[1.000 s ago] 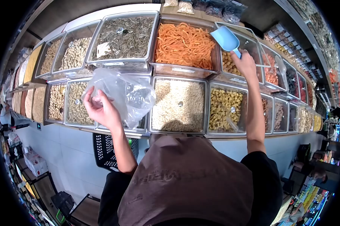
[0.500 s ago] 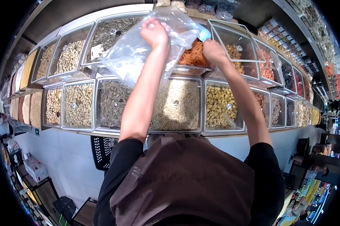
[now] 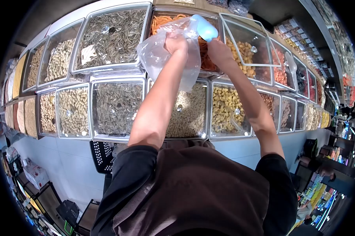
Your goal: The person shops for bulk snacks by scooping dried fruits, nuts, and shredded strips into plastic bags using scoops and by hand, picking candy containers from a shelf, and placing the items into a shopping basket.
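Observation:
My left hand (image 3: 176,44) is closed on a clear plastic bag (image 3: 156,53) over the open bin of orange strips (image 3: 163,20). The bag hangs down past the bin's front edge. In my right hand (image 3: 220,52) is the handle of a light blue scoop (image 3: 204,28), whose blade is tilted beside the bag's upper right part. The bag and both hands hide much of the orange strips. Whether the scoop holds anything cannot be seen.
A lidded bin of sunflower seeds (image 3: 112,37) stands left of the orange strips. To the right, a clear lid (image 3: 244,65) lies tilted over a nut bin. More lidded bins line the front row. A black basket (image 3: 102,156) is below the counter.
My left hand has carried the bag right and forward over the orange strips. The blue scoop has moved left from the nut bin's lid to beside the bag.

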`<action>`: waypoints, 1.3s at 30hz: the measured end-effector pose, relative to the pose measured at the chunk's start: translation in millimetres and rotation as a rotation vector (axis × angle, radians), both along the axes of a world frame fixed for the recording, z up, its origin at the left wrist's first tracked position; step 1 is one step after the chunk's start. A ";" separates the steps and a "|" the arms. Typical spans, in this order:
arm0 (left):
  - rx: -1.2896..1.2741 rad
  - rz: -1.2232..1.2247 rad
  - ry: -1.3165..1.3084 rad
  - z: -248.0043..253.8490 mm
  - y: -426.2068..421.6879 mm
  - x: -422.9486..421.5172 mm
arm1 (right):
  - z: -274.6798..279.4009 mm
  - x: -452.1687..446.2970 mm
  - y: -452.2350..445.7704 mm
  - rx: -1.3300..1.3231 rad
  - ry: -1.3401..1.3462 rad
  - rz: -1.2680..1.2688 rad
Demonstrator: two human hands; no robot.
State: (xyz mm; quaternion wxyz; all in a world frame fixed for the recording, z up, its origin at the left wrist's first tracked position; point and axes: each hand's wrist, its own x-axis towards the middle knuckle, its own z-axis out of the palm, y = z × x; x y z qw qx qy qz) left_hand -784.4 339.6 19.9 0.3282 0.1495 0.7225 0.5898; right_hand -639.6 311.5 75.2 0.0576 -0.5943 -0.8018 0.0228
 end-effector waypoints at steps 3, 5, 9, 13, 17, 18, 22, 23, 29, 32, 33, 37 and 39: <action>0.030 -0.124 -0.117 14.9 -12.9 6.9 | 4.0 1.6 -2.1 -0.088 0.065 -0.002; -0.103 -0.329 -0.349 9.1 -5.9 10.2 | -0.5 3.4 -3.3 -0.049 0.115 -0.037; -0.001 -0.281 -0.708 -12.0 30.9 27.3 | 11.1 -3.2 -5.9 -0.154 0.245 -0.164; 0.151 -0.355 -0.916 -24.2 35.3 33.3 | -1.1 -0.3 -11.6 -0.171 0.400 -0.191; 0.225 -0.236 -0.737 -7.0 54.0 45.7 | 16.9 3.7 -13.1 -0.156 0.570 -0.239; 0.271 -0.322 -0.633 0.7 53.5 46.7 | 19.0 8.6 -14.2 -0.209 0.609 -0.295; 0.402 -0.420 -0.521 21.5 55.2 59.3 | 7.5 36.6 -8.9 -0.359 0.774 -0.380; 0.455 -0.444 -0.497 34.7 54.6 58.7 | 14.1 39.9 -13.4 -0.475 0.961 -0.385; 0.413 -0.432 -0.557 99.4 9.0 61.5 | 57.9 64.4 -48.1 -0.964 1.433 -0.445; 0.448 -0.516 -0.383 125.3 -9.4 68.9 | 45.1 74.7 -56.6 -1.289 1.692 -0.338; 0.460 -0.518 -0.368 138.8 -18.2 69.6 | 44.5 75.5 -60.7 -1.285 1.699 -0.316; 0.388 -0.512 -0.234 178.7 -59.4 34.3 | 50.7 84.8 -81.4 -1.316 1.774 -0.257; 0.359 -0.404 -0.186 202.6 -93.6 15.0 | 45.4 89.7 -81.7 -1.307 1.739 -0.281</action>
